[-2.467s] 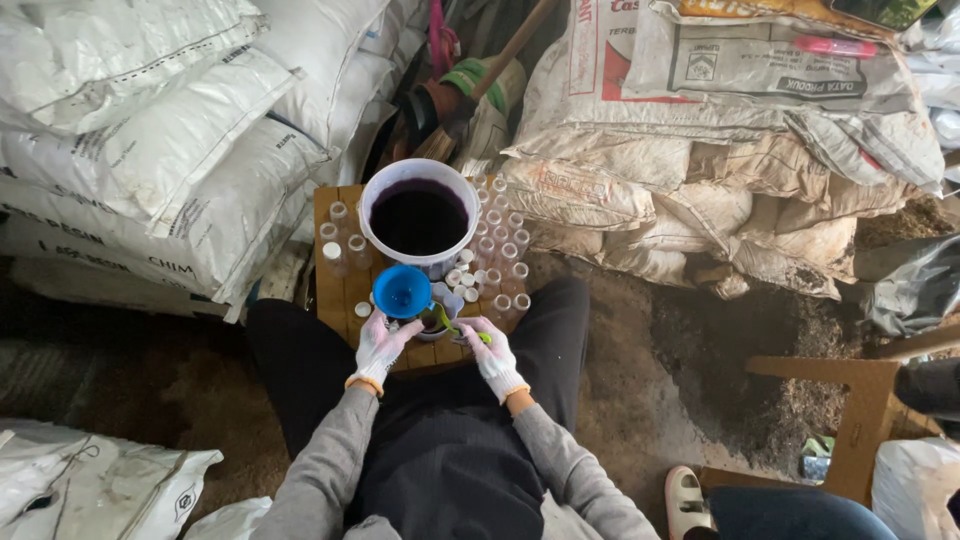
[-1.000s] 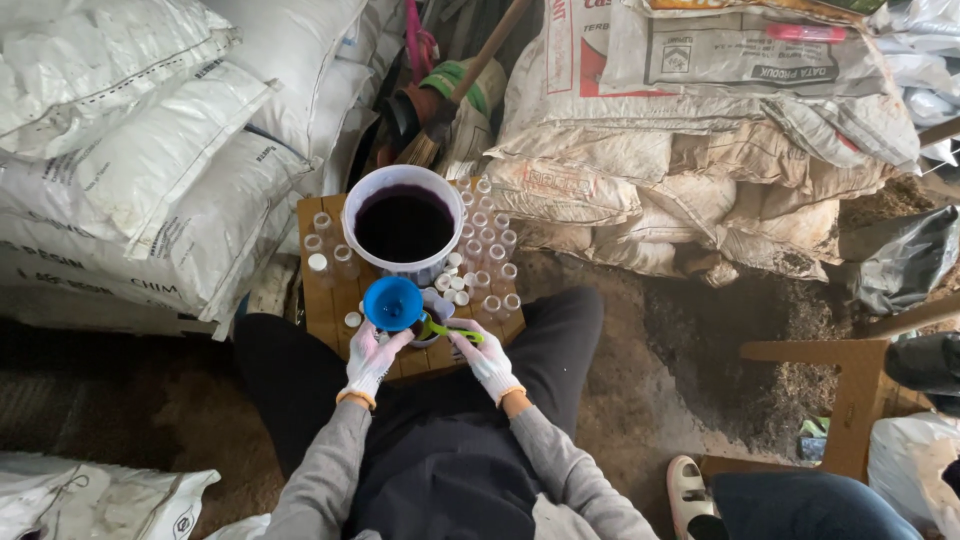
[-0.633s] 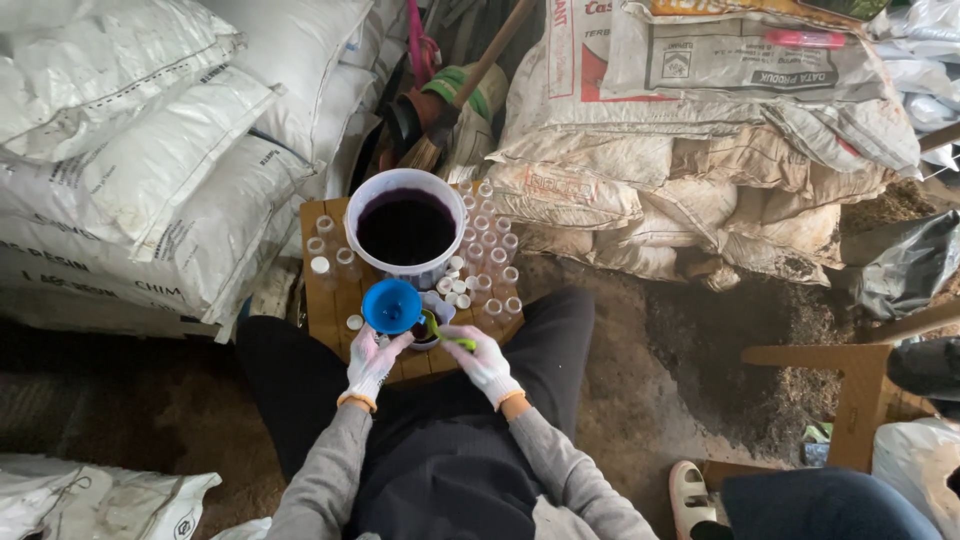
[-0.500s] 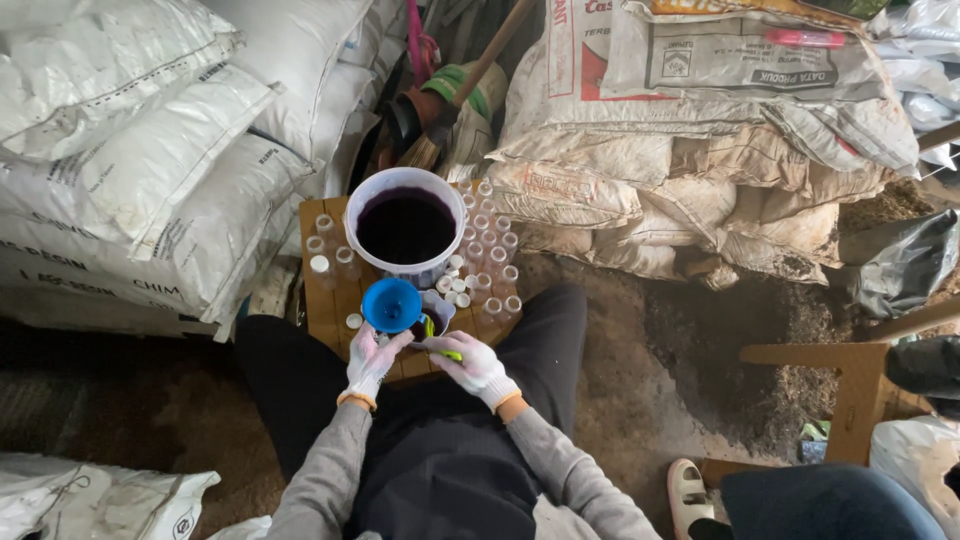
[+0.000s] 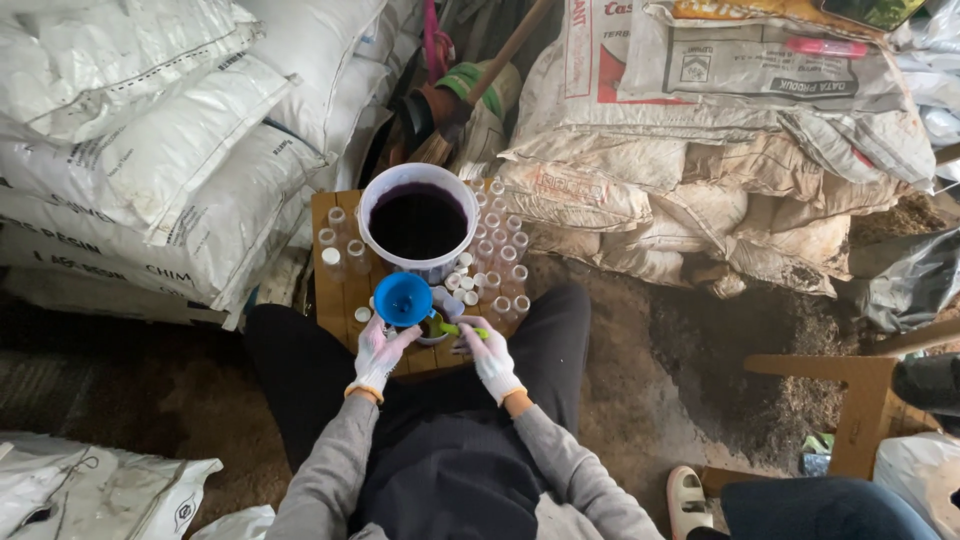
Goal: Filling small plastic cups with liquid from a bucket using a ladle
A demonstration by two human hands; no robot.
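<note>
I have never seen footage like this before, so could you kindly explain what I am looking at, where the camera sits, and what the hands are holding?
There is no machine here: the camera is worn on a seated person's head and looks down at their two gloved hands. In front of them stands a small wooden table carrying a white bucket of dark purple liquid, many small clear bottles and loose white caps. The left hand steadies a blue funnel. The right hand holds a green-handled scoop beside the funnel. Stacked sacks surround the table, and another person's shoe shows at the lower right.

Right hand (image 5: 492,352) with green scoop (image 5: 458,329) back beside funnel (image 5: 403,298)
</note>
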